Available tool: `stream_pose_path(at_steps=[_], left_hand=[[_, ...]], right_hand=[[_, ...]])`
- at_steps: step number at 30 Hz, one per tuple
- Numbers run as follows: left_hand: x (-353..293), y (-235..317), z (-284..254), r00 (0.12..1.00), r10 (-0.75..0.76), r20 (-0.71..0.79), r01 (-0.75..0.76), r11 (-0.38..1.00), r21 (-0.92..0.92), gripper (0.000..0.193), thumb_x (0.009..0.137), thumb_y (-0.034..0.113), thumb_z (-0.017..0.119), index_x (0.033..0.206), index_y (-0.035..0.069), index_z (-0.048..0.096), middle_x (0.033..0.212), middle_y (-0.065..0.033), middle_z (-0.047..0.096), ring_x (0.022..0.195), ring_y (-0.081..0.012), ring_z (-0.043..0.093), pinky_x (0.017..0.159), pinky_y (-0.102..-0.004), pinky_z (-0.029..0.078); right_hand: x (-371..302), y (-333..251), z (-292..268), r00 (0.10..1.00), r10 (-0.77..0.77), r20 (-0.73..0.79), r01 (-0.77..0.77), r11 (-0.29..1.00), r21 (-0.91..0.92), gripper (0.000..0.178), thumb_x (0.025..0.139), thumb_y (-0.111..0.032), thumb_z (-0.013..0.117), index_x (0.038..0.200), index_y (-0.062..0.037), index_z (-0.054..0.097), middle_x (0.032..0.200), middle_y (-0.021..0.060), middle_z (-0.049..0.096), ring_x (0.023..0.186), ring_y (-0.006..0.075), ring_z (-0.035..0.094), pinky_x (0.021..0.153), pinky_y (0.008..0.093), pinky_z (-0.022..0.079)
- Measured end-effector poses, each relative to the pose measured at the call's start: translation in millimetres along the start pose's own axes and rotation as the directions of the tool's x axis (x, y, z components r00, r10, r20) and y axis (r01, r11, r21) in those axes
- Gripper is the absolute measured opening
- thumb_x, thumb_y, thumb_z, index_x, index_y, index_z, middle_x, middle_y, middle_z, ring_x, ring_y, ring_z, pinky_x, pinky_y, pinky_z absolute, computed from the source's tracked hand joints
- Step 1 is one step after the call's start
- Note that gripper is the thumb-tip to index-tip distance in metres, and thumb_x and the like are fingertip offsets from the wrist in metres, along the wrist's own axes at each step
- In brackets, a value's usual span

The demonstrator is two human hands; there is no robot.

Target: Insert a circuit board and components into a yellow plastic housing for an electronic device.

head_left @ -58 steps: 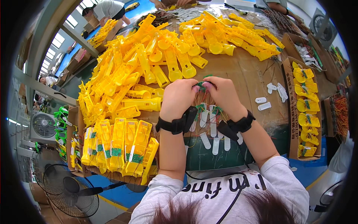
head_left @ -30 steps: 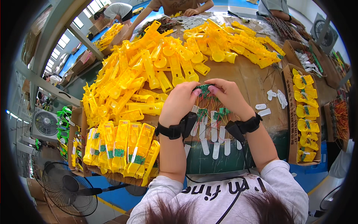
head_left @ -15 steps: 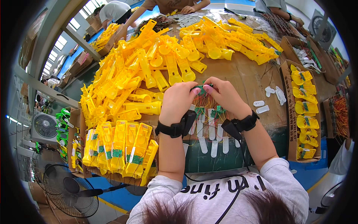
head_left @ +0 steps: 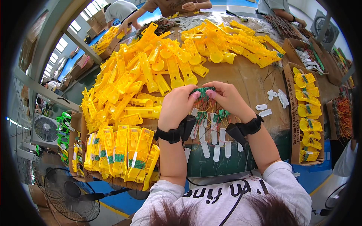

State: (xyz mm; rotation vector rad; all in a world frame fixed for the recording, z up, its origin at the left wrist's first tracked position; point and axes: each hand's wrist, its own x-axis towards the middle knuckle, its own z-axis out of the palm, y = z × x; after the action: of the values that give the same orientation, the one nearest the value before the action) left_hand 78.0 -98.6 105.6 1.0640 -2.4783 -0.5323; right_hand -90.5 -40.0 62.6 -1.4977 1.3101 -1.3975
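A green circuit board (head_left: 204, 91) with thin wires hanging from it is held up between my two hands. My left hand (head_left: 176, 105) pinches its left end with thumb and fingers. Its right end is gripped by my right hand (head_left: 228, 98) in the same manner. Just below lie more green boards (head_left: 202, 116) with red and yellow wires. White plastic strips (head_left: 214, 133) are laid out in rows beneath these, nearest to me. Yellow plastic housings (head_left: 147, 112) lie close to my left hand.
A large heap of yellow housings (head_left: 124, 75) covers the left and far table. A carton (head_left: 113, 177) at lower left holds housings with boards; another carton (head_left: 292, 124) stands at right. Small white parts (head_left: 266, 112) lie right of my hands. A person (head_left: 177, 7) works across the table.
My fingers have shifted slightly along the circuit board, and more of its face shows between them. Across the table, the other person's hands have moved.
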Motion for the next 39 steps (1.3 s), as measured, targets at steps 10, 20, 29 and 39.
stream_pose_path(at_steps=[10, 20, 29, 39], left_hand=[[1, 4, 9, 0.998, -0.06, -0.034, 0.065, 0.985, 0.158, 0.024, 0.076, 0.025, 0.057, 0.088, 0.005, 0.065, 0.08, -0.0142, 0.062, 0.077, -0.0304, 0.059, 0.068, -0.0381, 0.046], [5, 2, 11, 0.984, -0.172, 0.038, 0.162, 0.968, 0.192, 0.023, 0.075, 0.027, 0.059, 0.084, 0.008, 0.067, 0.079, -0.0133, 0.062, 0.077, -0.029, 0.059, 0.067, -0.0381, 0.046], [1, -1, 16, 0.986, -0.167, 0.009, 0.162, 0.967, 0.197, 0.022, 0.075, 0.028, 0.058, 0.081, 0.009, 0.067, 0.077, -0.0136, 0.062, 0.076, -0.0299, 0.059, 0.066, -0.0391, 0.047], [8, -17, 32, 0.971, -0.237, -0.04, 0.238, 0.928, 0.285, 0.024, 0.072, 0.03, 0.065, 0.076, 0.007, 0.066, 0.073, -0.0144, 0.062, 0.073, -0.0305, 0.06, 0.064, -0.0395, 0.047]], right_hand=[[-6, 4, 20, 0.973, 0.017, -0.23, -0.094, 0.94, -0.327, 0.02, 0.074, -0.017, 0.062, 0.086, -0.0013, 0.064, 0.066, 0.017, 0.06, 0.059, 0.0281, 0.059, 0.056, 0.0345, 0.046], [-8, 1, 27, 0.968, -0.025, -0.25, -0.104, 0.866, -0.49, 0.02, 0.076, -0.02, 0.06, 0.085, -0.0025, 0.064, 0.068, 0.0198, 0.06, 0.065, 0.0352, 0.059, 0.059, 0.041, 0.047], [-11, 4, 31, 0.969, -0.027, -0.246, -0.095, 0.877, -0.471, 0.02, 0.076, -0.019, 0.06, 0.085, -0.0018, 0.064, 0.072, 0.0197, 0.061, 0.068, 0.0343, 0.06, 0.061, 0.0392, 0.047], [-1, 22, 44, 0.957, -0.069, -0.283, -0.126, 0.778, -0.615, 0.02, 0.074, -0.021, 0.06, 0.082, -0.0034, 0.065, 0.076, 0.0176, 0.062, 0.074, 0.0331, 0.06, 0.067, 0.0398, 0.048]])
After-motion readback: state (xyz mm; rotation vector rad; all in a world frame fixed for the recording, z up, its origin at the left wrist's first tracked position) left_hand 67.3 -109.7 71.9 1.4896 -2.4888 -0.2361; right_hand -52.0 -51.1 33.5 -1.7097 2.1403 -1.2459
